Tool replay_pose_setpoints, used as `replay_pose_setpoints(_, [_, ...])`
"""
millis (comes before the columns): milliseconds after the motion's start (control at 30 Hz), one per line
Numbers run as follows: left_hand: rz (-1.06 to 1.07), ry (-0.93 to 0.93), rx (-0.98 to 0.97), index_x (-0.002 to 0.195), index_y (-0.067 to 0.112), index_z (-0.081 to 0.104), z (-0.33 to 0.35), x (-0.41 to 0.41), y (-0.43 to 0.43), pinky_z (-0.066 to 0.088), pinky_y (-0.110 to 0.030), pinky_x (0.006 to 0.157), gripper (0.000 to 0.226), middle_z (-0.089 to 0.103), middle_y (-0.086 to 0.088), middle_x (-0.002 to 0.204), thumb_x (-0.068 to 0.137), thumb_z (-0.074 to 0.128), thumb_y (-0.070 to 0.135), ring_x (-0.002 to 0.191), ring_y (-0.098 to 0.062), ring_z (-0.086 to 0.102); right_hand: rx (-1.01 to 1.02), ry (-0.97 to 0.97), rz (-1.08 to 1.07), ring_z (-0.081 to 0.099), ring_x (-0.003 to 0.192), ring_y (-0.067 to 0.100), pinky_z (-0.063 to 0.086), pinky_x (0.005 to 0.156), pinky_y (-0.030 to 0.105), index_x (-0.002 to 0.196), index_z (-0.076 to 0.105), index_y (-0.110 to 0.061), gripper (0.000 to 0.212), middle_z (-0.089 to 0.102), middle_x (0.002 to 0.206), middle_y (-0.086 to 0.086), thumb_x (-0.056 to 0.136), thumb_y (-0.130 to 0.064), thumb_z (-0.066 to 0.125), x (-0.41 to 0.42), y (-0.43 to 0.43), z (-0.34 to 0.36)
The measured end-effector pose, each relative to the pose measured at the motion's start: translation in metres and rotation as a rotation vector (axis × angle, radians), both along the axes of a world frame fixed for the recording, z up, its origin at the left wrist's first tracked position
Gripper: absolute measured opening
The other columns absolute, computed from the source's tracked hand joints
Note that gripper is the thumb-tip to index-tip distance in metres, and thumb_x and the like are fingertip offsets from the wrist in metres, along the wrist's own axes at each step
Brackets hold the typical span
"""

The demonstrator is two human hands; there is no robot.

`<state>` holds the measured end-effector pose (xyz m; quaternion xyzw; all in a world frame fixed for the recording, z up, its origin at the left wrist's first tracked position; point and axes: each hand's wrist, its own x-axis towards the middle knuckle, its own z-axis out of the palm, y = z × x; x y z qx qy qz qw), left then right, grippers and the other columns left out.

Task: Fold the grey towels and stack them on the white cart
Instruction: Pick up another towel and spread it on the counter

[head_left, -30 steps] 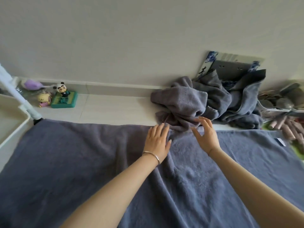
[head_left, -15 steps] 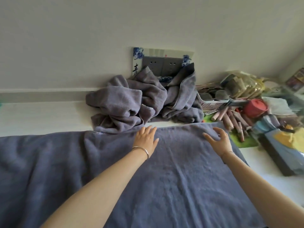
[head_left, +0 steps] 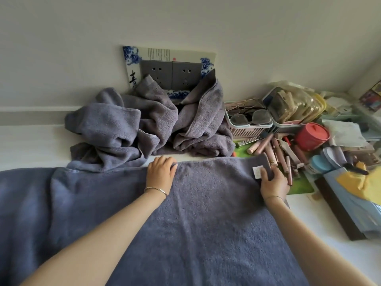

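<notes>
Grey terry spreads across the counter: one flat towel (head_left: 195, 223), plus a crumpled heap (head_left: 144, 124) at the back edge. Your left hand (head_left: 159, 172) curls over its far hem; your right hand (head_left: 273, 182) pinches the tagged right corner. One pink basket (head_left: 247, 129) holds glasses.

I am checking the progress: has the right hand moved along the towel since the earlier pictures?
Yes. The right hand went rightward from the crumpled towels to the spread towel corner.
</notes>
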<state>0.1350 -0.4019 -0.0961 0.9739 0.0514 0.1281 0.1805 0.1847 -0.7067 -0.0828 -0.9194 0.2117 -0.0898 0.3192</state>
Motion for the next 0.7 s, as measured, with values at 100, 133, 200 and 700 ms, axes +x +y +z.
replay_pose_setpoints(100, [0.026,-0.162,-0.067,0.084,0.016,0.064,0.008,0.003,-0.01,0.041,-0.037,0.067,0.032,0.059,-0.006,0.078,0.088,0.039,0.035,0.072,-0.03,0.056,0.048,-0.16,-0.051,0.057,0.097,0.04,0.041,0.074,0.039,0.106,0.057,-0.005,0.026,0.063,0.109,0.022,0.096,-0.028,0.05,-0.004,-0.009,0.014])
replay_pose_setpoints(133, [0.032,-0.192,-0.106,0.085,0.017,0.064,0.013,0.006,-0.014,0.038,-0.037,0.069,0.031,0.059,-0.006,0.079,0.088,0.04,0.035,0.073,-0.029,0.056,0.019,-0.171,-0.054,0.057,0.096,0.04,0.041,0.073,0.039,0.107,0.057,-0.007,0.027,0.064,0.107,0.022,0.096,-0.03,0.05,-0.003,-0.014,0.019])
replay_pose_setpoints(200, [0.031,-0.196,-0.163,0.086,0.018,0.066,0.022,0.018,-0.027,0.038,-0.036,0.07,0.031,0.059,-0.005,0.081,0.087,0.04,0.036,0.075,-0.029,0.056,-0.034,-0.155,-0.073,0.058,0.095,0.041,0.041,0.072,0.039,0.107,0.058,-0.009,0.026,0.064,0.101,0.023,0.095,-0.031,0.05,0.005,-0.032,0.027])
replay_pose_setpoints(700, [-0.174,0.055,0.179,0.141,0.022,0.037,-0.009,-0.043,-0.066,0.02,-0.05,0.109,0.057,0.042,-0.012,0.145,0.096,0.019,0.053,0.133,-0.031,0.034,-0.138,-0.246,0.257,0.038,0.131,0.027,0.027,0.11,0.042,0.13,0.053,-0.017,0.038,0.043,0.143,0.006,0.093,-0.027,0.052,-0.052,0.011,-0.003])
